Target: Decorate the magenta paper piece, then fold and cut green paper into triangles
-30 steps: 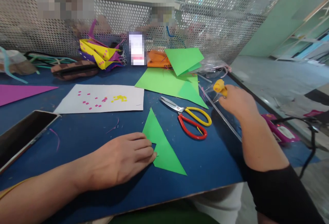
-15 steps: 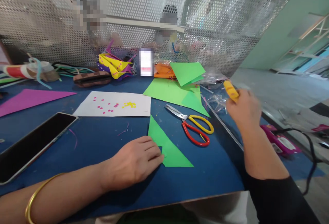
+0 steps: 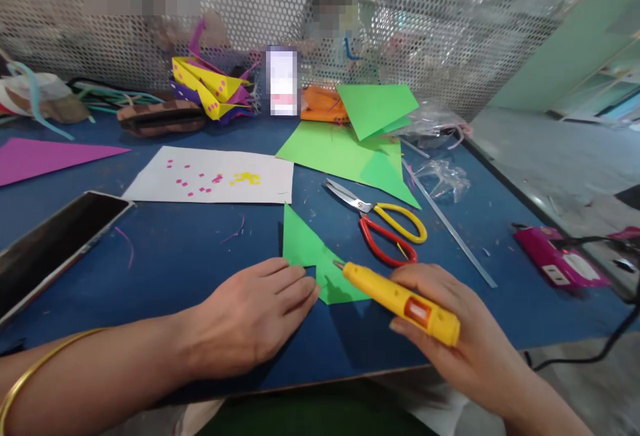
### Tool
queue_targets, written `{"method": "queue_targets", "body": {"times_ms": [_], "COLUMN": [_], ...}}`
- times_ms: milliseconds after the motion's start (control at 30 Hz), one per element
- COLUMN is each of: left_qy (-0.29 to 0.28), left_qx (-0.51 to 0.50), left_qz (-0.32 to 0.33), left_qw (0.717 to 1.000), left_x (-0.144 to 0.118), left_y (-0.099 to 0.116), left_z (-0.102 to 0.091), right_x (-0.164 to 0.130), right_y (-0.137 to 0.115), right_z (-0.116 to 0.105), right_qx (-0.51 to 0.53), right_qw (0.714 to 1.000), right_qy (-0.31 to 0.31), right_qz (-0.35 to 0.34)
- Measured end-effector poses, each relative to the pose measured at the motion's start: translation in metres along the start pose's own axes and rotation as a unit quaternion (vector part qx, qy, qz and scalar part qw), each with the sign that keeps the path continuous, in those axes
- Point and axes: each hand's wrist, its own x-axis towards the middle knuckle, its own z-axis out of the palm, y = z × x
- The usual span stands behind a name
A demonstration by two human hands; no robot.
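Observation:
My left hand (image 3: 260, 309) rests on the table with its fingers curled together, holding the lower left edge of a folded green paper (image 3: 303, 243). Part of that paper lies hidden beneath the fingers. In my right hand (image 3: 450, 316) is a yellow hot glue gun (image 3: 400, 299), its tip just above the green paper, right of my left fingertips. I cannot tell whether the tip touches the paper. Beyond the glue gun lie scissors (image 3: 367, 207) with one yellow and one red handle, blades slightly apart.
White paper (image 3: 210, 186) carries small pink and yellow dots. Behind are green sheets (image 3: 330, 149), a yellow-purple paper craft (image 3: 215, 93) and a lit phone (image 3: 282, 83). A dark phone (image 3: 55, 243) lies left; a glue stick (image 3: 450, 226) and pink packet (image 3: 560, 259) lie right.
My right hand has brought the yellow glue gun from the table's right side over to the green paper. My left hand stays on the paper. The view has tilted down.

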Motion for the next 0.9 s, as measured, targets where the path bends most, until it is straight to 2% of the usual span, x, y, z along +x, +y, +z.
{"method": "queue_targets", "body": {"times_ms": [133,300,533,900], "left_qy": [0.011,-0.004,-0.035,-0.033], "left_qx": [0.014,0.008,0.002,0.003], "left_qz": [-0.019,-0.023,-0.009,-0.018], "left_qw": [1.000,1.000,0.999,0.999], "left_x": [-0.005,-0.007,-0.007,-0.014], "left_y": [0.001,0.002,0.000,0.003], "left_z": [0.005,0.005,0.004,0.009], "right_x": [-0.007,-0.012,-0.013,-0.015], "right_y": [-0.001,0.004,0.004,0.003], "right_z": [0.008,0.016,0.015,0.017], "right_qx": [-0.009,-0.002,-0.021,-0.032], "right_qw": [1.000,0.999,0.999,0.998], "right_qy": [-0.028,-0.017,-0.023,-0.021], "right_qz": [-0.004,-0.037,-0.043,-0.039]}}
